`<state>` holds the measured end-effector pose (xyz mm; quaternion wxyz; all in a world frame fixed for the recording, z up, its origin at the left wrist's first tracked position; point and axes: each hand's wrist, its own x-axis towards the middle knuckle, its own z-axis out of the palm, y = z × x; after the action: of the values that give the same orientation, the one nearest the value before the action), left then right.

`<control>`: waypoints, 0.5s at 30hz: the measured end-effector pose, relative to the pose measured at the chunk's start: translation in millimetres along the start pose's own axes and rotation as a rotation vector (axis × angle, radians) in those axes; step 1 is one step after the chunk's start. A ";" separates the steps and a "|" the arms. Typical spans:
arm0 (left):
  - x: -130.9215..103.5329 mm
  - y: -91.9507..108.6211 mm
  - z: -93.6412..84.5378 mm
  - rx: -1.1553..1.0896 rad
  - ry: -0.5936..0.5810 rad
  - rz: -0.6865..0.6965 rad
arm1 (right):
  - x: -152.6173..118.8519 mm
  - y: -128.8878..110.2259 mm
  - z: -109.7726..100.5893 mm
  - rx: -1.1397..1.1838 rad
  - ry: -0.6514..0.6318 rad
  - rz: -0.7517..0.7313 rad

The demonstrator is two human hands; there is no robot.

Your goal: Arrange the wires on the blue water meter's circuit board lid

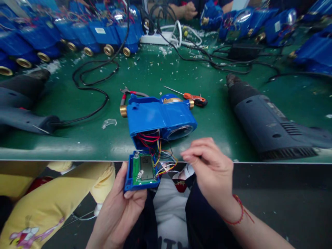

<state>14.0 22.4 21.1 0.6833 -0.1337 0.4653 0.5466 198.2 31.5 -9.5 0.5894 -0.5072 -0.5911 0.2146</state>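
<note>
My left hand (pixel 126 207) grips a small blue housing (pixel 144 187) just off the table's front edge. Inside it sits a green circuit board (pixel 136 173) with a grey display. Thin coloured wires (pixel 162 152) run from the board into the open box end of a blue water meter (pixel 147 116), which lies on the table with brass threaded ends. To the right of the wires, my right hand (pixel 212 173) is raised with thumb and fingertips pinched together; whatever they may hold is too small to make out.
Heat guns lie at right (pixel 269 121) and left (pixel 23 100). Behind the meter are pliers (pixel 123 98) and an orange screwdriver (pixel 193 98). A clear plastic piece (pixel 109 122) lies left. Farther back are cables, a white power strip (pixel 157 38), more blue meters (pixel 101 31) and a co-worker's hand (pixel 189 11).
</note>
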 end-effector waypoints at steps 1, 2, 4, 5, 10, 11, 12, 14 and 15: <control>0.7 0.9 -1.3 -0.002 -0.001 0.014 | 2.6 1.7 -4.5 -0.015 0.075 0.060; 1.6 1.8 -2.6 -0.007 -0.001 0.028 | 4.2 3.3 -8.3 -0.036 0.131 0.094; 3.3 3.1 -4.2 -0.014 0.004 0.048 | 3.8 4.7 -12.5 -0.072 0.130 0.090; 3.9 3.3 -4.5 -0.014 0.011 0.043 | 1.6 4.5 -12.6 -0.079 0.074 0.066; 2.7 2.7 -1.0 -0.038 0.050 0.000 | -16.7 0.8 0.3 -0.152 -0.165 -0.123; 1.9 2.6 0.0 -0.042 0.057 0.000 | -19.0 0.5 3.2 -0.168 -0.175 -0.155; 1.3 2.7 0.9 -0.043 0.063 -0.003 | -20.0 0.2 5.7 -0.177 -0.186 -0.179; 0.3 3.0 2.1 -0.047 0.074 -0.017 | -18.4 -1.4 8.8 -0.152 -0.202 -0.178; 0.1 3.2 2.2 -0.051 0.078 -0.029 | -16.2 -2.8 9.6 -0.111 -0.207 -0.148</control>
<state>12.3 25.2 23.3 0.6688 -0.1790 0.4753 0.5429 185.1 19.8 -16.9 0.5104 -0.4690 -0.6957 0.1885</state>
